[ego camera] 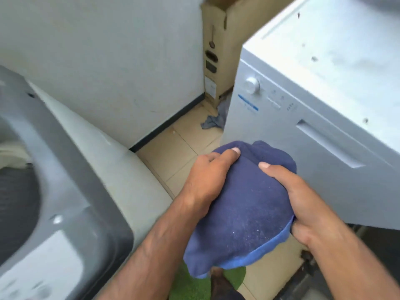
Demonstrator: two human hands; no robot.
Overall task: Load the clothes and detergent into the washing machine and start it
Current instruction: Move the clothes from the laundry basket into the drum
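A bunched dark blue garment with a lighter blue hem hangs between both hands above the floor. My left hand grips its left side, thumb on top. My right hand grips its right side and lower edge. The grey top-loading washing machine stands at the left with its tub open; pale cloth lies inside at the far left. The garment is to the right of the machine, not over the tub. No detergent is in view.
A white front-panel appliance with a dial stands at the right. A cardboard box leans in the back corner, a grey rag on the tiled floor beside it. A green mat lies below my hands.
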